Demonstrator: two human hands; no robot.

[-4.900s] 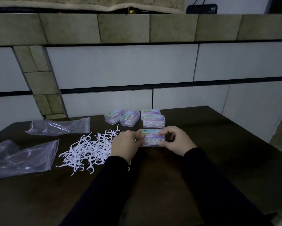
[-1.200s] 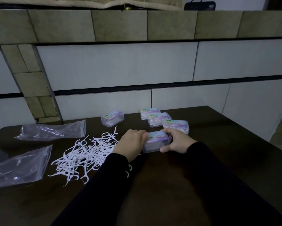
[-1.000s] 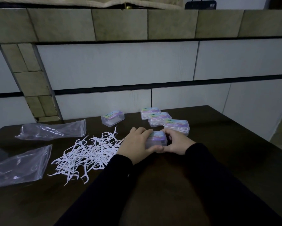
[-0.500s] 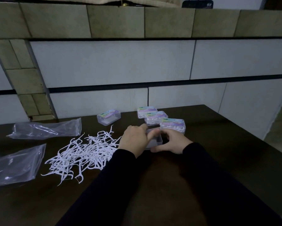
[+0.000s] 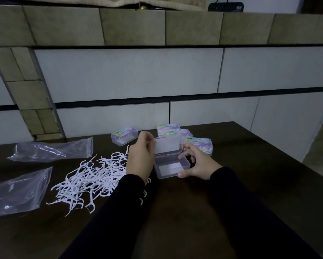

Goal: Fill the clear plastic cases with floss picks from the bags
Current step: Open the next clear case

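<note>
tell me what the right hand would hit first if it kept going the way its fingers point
The right hand points left across the open clear case it grips, so past that case it would probably meet the left hand, though depth is hard to judge.

There is a single view, from a wide-angle camera worn on the person's head. It looks forward and down over a dark table (image 5: 231, 193) toward a tiled wall (image 5: 129, 75) that fills the upper half of the picture. The two sleeves run in from the bottom edge, so the lens sits above and just behind the forearms, with the left hand (image 5: 141, 157) and right hand (image 5: 200, 163) near the middle of the frame, close to the camera. The table's far edge meets the wall, and its right edge slants across the right side. Straight lines bow toward the borders. With no second view, nothing is shared.
</note>
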